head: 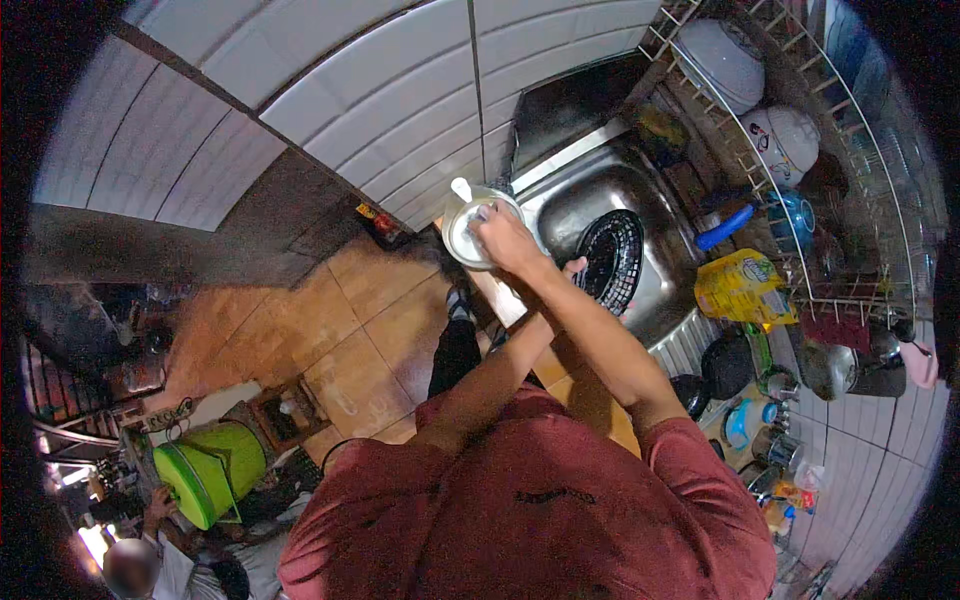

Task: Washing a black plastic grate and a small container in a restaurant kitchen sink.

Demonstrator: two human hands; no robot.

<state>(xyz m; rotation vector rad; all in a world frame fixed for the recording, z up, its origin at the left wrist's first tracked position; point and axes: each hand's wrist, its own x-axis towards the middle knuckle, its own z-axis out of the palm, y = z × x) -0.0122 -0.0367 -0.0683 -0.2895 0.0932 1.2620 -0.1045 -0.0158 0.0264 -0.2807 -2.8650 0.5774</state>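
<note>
My forearms cross in front of me, the right one on top. My left hand (pixel 576 268), partly hidden by the right forearm, grips the near side of a black slotted plastic basket (pixel 632 240) tilted over the stainless steel sink (pixel 555 217). At the sink's left edge is a round whitish container (pixel 452 236) with a pale handle-like piece at its top. My right hand (pixel 499 232) is over its opening with bent fingers; whether they hold anything cannot be made out.
A wire dish rack (pixel 739 124) with bowls curves along the right. Beside the sink are a yellow pouch (pixel 739 289), a blue-handled item (pixel 724 227) and dark pans (pixel 727 366). At lower left, another person's hand (pixel 159 506) touches a green bucket (pixel 214 469). Tiled floor (pixel 367 330) lies left.
</note>
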